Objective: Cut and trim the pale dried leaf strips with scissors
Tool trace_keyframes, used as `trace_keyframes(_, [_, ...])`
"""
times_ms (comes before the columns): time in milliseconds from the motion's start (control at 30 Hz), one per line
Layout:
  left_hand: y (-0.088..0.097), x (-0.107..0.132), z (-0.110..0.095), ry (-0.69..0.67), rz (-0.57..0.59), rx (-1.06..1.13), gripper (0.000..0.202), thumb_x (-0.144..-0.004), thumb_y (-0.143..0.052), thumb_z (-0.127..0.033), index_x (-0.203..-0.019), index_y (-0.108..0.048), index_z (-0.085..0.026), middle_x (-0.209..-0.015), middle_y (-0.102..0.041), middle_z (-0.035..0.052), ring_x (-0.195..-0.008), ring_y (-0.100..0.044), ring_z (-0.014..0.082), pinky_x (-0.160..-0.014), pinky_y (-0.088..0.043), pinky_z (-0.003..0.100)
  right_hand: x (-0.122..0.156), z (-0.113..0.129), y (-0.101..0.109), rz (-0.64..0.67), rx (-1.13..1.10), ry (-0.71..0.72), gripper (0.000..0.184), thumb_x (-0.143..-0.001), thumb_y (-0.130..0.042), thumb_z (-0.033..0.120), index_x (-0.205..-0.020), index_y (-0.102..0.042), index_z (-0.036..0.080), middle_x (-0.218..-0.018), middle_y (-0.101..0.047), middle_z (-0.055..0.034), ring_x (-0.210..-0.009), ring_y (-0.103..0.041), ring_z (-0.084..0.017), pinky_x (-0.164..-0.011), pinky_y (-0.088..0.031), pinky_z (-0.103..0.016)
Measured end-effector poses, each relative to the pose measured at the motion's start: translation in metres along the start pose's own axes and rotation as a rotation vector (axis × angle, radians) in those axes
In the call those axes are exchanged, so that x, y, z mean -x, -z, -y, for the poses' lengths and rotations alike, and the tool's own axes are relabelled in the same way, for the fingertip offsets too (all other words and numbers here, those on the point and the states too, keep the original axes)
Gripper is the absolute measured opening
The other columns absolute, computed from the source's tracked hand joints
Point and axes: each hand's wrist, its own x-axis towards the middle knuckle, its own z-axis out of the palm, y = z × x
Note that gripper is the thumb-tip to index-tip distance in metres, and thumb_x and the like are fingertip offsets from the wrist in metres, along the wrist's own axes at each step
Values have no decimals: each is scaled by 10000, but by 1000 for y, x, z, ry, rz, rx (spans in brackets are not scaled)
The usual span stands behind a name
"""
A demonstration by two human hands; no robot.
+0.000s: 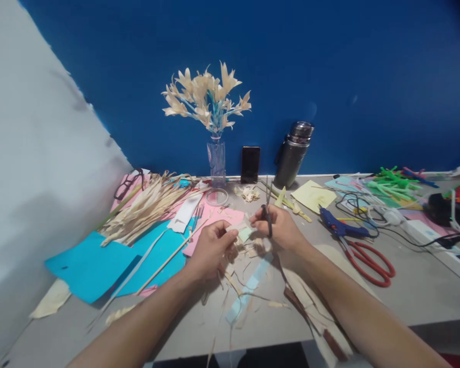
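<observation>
My left hand (214,248) pinches a small pale piece (239,226), thin like paper or dried husk, between thumb and fingers. A light green scrap (246,234) shows just beside it. In my right hand (281,227) is a pair of small dark scissors (267,214), blades pointing up and away from me. The fingertips of that hand are close to the pale piece; whether they touch it I cannot tell. Beneath both hands lie husk scraps (253,249) and a light blue strip (249,291).
Left are dried husk strips (145,204) and blue sheets (92,266). Husk flowers (207,94) stand in a clear bottle (216,161), near a phone (250,164) and flask (293,156). Right lie a glue gun (341,225), red-handled scissors (371,263) and green pipe cleaners (394,184).
</observation>
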Motion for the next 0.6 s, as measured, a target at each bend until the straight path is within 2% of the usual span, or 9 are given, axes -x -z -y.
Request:
trace_keyframes(100, [1,-1,2,-5,-1,-16,241,-780,-671,-334,-691,-514,-175,-525,-544,-20,-437,-503,104,-445,-374,219,5,1,-7,108,-50,-21,244,-671,-705,226,-888,-600,188,-815,-650,-7,-692,-593,-150,-617,-462,-258])
trace_keyframes(167, [1,-2,6,-30,10,-40,249,-781,-668,-344,-688,-507,-179,-526,-540,-20,-448,-508,112,-457,-374,229,10,0,-15,110,4,3,236,-656,-696,206,-865,-586,191,-737,-609,23,-649,-562,-138,-584,-439,-244])
trace_keyframes(267, [-1,-2,12,-145,-20,-225,245,-814,-628,-346,-676,-506,-184,-547,-540,-16,-489,-512,122,-494,-377,248,13,-1,-21,13,213,83,171,-653,-648,176,-807,-579,202,-677,-583,35,-616,-524,-135,-571,-414,-245])
trace_keyframes(367, [1,0,13,-361,-140,-531,232,-850,-578,-289,-657,-500,-188,-607,-550,-7,-561,-502,127,-551,-369,263,8,-1,-13,-169,364,116,127,-645,-647,167,-744,-581,211,-654,-589,23,-609,-514,-145,-573,-412,-256])
trace_keyframes(433, [6,0,13,-543,-190,-700,213,-881,-536,-247,-678,-513,-187,-662,-561,0,-610,-498,131,-590,-369,271,4,1,-5,-210,222,39,132,-667,-678,209,-762,-587,209,-685,-619,4,-603,-540,-151,-559,-433,-260])
trace_keyframes(467, [9,0,13,-638,-191,-766,203,-897,-515,-232,-701,-532,-184,-694,-573,9,-638,-505,136,-610,-373,274,2,2,-1,-173,97,-28,153,-688,-698,256,-785,-593,203,-715,-639,-11,-597,-558,-151,-549,-448,-263])
trace_keyframes(600, [18,-5,16,-936,-168,-947,213,-926,-466,-166,-767,-607,-171,-792,-635,62,-760,-558,169,-686,-390,301,4,7,-3,139,-295,-290,351,-744,-717,472,-875,-625,159,-814,-686,-80,-608,-628,-165,-548,-503,-280])
